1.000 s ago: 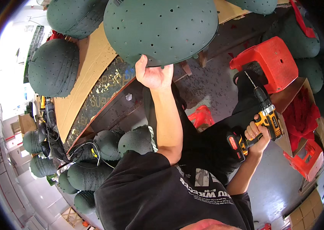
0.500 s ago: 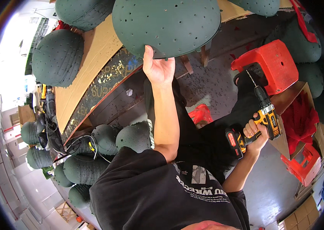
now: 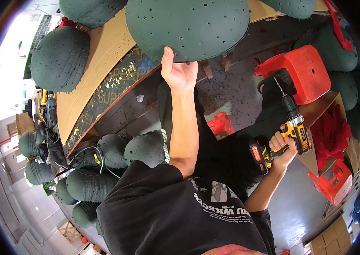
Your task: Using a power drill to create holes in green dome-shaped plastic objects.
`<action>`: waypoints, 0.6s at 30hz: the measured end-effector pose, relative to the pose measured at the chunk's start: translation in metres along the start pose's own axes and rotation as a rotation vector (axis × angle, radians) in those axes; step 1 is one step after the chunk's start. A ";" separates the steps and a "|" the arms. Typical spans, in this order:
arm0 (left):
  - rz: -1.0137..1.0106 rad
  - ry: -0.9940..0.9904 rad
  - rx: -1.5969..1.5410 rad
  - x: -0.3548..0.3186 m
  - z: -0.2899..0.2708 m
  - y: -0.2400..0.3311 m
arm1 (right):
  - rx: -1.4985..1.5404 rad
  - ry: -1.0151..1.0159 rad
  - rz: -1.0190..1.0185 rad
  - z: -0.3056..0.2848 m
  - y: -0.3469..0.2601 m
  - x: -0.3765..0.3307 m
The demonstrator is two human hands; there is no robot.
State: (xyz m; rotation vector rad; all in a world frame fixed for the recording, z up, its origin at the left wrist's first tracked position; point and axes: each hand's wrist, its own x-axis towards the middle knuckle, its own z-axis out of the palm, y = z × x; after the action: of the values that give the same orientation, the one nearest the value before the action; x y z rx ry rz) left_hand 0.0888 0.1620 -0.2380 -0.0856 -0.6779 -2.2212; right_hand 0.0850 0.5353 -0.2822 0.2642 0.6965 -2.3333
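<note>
At the upper middle of the view, beyond the table's edge, the rim of a large green perforated dome (image 3: 188, 29) is held by the left hand (image 3: 181, 77). The left forearm is stretched almost straight up the picture from a bent elbow, with the palm turned toward the camera. The thumb is raised against the dome's outer face, while the other fingers are tucked under the rim, where their tips are hidden. At the right, a yellow-and-black cordless drill (image 3: 297, 131) is gripped in the right hand (image 3: 283, 148), the fingers being wrapped around its handle. The right elbow is bent and kept low near the body, and the forearm is slanted up and outward. The drill bit (image 3: 279, 86) is pointed up the picture and slightly left, well apart from the dome, near a red stool (image 3: 305, 74).
</note>
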 end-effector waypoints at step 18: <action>-0.047 -0.036 -0.087 -0.005 -0.011 -0.005 | -0.044 0.026 0.008 0.004 0.000 0.001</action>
State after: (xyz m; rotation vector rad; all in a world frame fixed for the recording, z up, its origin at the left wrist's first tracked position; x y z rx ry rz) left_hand 0.0906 0.1623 -0.2507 -0.1552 -0.6081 -2.2990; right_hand 0.0838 0.5323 -0.2789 0.2775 0.7570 -2.3083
